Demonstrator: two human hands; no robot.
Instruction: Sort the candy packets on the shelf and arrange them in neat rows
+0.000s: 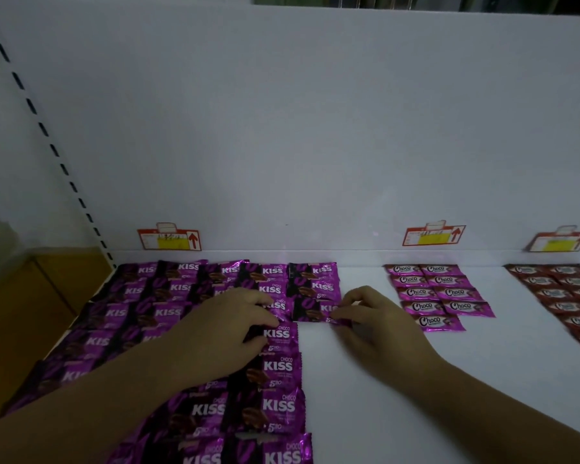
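Purple "Choco KISS" packets (275,366) lie in several rows on the left of the white shelf (399,380). My left hand (228,326) rests flat on these packets, fingers spread over one in the fourth column. My right hand (369,316) pinches the right edge of the lowest KISS packet (312,311) in the rightmost column. Pink "Choco" packets (439,293) sit in two columns to the right. Dark red packets (563,296) lie in rows at the far right.
Three red and yellow price tags, such as one (169,240) on the left, stick to the white back wall. A slotted upright (51,145) bounds the shelf on the left, with brown cartons (24,316) beyond it. Bare shelf lies between the purple and pink groups.
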